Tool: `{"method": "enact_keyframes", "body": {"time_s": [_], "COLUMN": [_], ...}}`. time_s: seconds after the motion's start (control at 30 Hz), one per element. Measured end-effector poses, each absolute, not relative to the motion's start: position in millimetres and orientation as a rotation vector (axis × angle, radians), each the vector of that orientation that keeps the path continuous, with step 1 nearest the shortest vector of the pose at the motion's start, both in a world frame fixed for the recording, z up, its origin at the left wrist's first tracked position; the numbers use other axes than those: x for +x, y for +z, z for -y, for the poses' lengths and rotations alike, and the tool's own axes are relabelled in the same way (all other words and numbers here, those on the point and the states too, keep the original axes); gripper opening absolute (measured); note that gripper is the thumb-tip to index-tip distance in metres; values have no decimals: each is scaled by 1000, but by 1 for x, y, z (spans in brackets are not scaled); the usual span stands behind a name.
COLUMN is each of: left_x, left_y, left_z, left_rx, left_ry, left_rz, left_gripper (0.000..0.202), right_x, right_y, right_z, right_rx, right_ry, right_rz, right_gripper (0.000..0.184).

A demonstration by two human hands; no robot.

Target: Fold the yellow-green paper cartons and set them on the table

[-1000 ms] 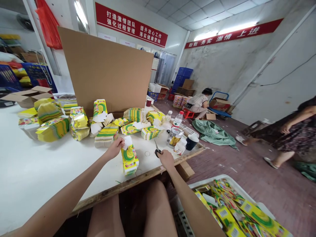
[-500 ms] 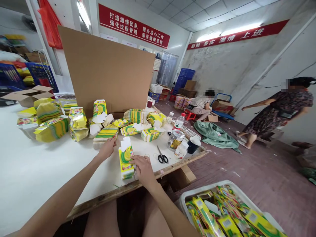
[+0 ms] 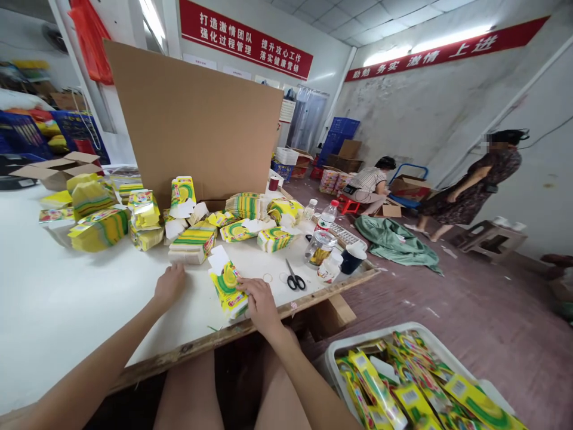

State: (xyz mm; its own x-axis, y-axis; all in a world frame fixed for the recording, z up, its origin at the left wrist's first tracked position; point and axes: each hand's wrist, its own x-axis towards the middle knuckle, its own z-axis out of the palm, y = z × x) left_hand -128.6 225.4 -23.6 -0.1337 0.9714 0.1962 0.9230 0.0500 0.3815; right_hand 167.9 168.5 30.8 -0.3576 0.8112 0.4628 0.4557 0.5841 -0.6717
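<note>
On the white table (image 3: pixel 134 310), a small pile of yellow-and-green folding cartons (image 3: pixel 227 283) lies fanned out near the front edge, one white flap pointing away from me. My right hand (image 3: pixel 262 303) grips its right side, thumb and fingers around the edge. To the left, my left hand (image 3: pixel 170 285) rests low over the tabletop with nothing visible in it, its fingers loosely bent and partly hidden. Just beyond it lies a thick stack of flat cartons (image 3: pixel 193 242), which the fingers do not appear to hold.
More carton bundles (image 3: pixel 101 227) line the back of the table before a tall cardboard sheet (image 3: pixel 197 119). Black scissors (image 3: pixel 295 280), a clear jar (image 3: pixel 320 248) and a dark cup (image 3: pixel 353 260) stand right. A white bin (image 3: pixel 329 358) of cartons is at lower right. Two people are beyond.
My left hand has drawn back from the stack, down and left. The pile under my right hand has tilted and fanned out. The standing person has moved left and farther off.
</note>
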Motion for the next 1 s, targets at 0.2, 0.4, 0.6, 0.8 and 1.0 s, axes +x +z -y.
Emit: {"method": "enact_keyframes", "body": {"time_s": [0.2, 0.4, 0.6, 0.8, 1.0], "left_x": [-90, -24, 14, 4, -1], "left_y": [-7, 21, 18, 17, 22], "left_z": [-214, -188, -181, -182, -183], "left_rx": [2059, 2177, 2291, 2317, 2319], "left_ry": [923, 1253, 1147, 1036, 954], "left_rz": [-2018, -1811, -1681, -1678, -1720], "left_gripper": [28, 31, 32, 37, 36], "right_x": [173, 173, 161, 197, 261], "right_y": [38, 47, 48, 27, -2], "right_z": [-173, -175, -181, -156, -143], "right_rx": [-957, -996, -1156, -1275, -1470], "right_ry": [598, 576, 438, 338, 258], "right_rz": [2014, 2086, 2094, 2173, 2166], "right_gripper": [50, 21, 16, 17, 14]}}
